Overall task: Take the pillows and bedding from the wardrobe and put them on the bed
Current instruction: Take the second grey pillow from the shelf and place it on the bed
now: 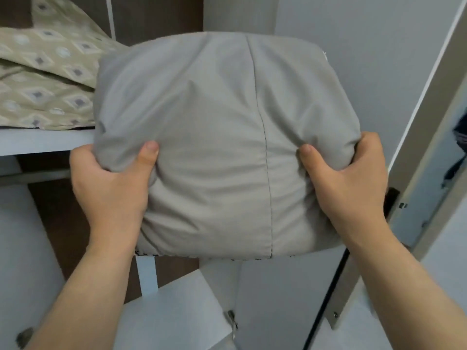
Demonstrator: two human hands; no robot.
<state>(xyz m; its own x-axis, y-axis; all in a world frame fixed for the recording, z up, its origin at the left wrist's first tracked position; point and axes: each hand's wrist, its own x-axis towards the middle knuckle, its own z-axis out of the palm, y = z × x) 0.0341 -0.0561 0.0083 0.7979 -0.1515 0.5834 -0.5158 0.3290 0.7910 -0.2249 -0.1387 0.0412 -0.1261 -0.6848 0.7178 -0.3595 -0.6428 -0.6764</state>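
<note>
Both hands gripping grey pillow (pixel 217 137) by lower corners: left hand (pixel 111 183), right hand (pixel 351 178). Pillow plump, creased, seamed, hanging before wardrobe shelf (pixel 45 141); patterned bedding (pixel 43 79) lying on shelf.

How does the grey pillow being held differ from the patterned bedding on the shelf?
The grey pillow is plain; the patterned bedding carries a diamond print on beige. The pillow is gripped by the left hand and right hand; the bedding lies untouched on the shelf. The pillow looks plump, the bedding flatter and rumpled. Both are soft fabric.
</note>
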